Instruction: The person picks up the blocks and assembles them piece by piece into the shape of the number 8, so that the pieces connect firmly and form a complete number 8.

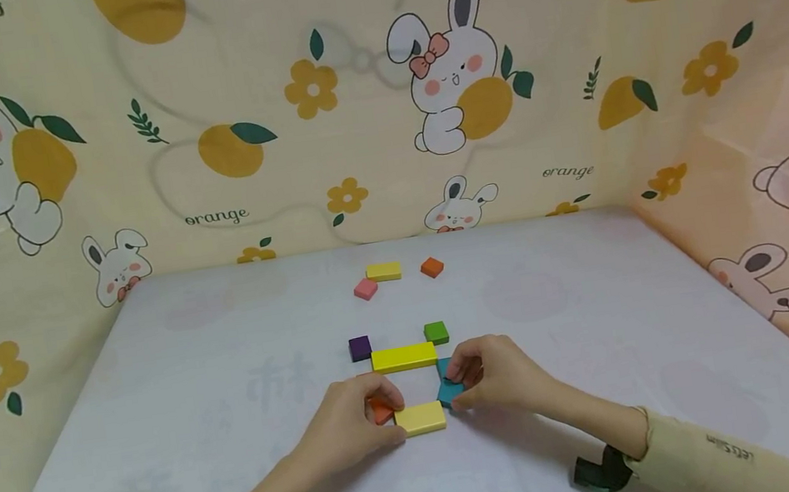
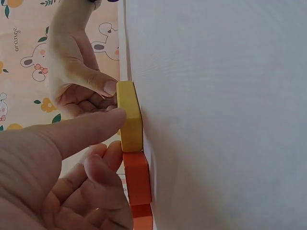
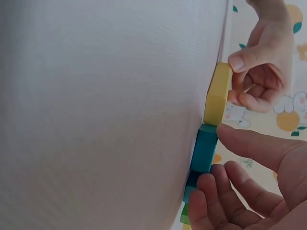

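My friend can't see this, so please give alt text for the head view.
A person's left hand touches a pale yellow block and right hand a blue block on a white table. Other colored blocks lie nearby and farther back, before a cartoon rabbit backdrop.

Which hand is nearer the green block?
Right: the right hand is close, just front-right of the green block; the left hand is farther off, at the pale yellow block.
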Motion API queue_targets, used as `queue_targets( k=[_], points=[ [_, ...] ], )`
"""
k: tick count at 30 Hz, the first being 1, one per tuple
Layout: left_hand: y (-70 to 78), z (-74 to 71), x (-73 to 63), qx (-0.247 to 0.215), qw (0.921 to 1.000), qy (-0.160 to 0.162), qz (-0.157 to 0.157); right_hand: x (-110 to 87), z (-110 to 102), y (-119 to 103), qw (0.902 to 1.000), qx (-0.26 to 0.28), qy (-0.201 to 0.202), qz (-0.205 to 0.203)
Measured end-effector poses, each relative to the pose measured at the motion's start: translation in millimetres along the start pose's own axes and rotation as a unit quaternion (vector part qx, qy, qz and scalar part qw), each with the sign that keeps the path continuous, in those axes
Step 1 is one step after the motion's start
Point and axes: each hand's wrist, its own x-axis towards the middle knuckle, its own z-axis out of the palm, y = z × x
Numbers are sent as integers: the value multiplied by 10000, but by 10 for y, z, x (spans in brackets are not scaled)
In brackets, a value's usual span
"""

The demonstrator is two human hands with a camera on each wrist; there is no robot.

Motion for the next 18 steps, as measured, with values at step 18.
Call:
queue_targets(
  k=[18],
  points=[
    [-107, -331, 80, -255, 9984, 479, -132, 19, -16, 10, 9998, 125, -150, -26]
  ],
)
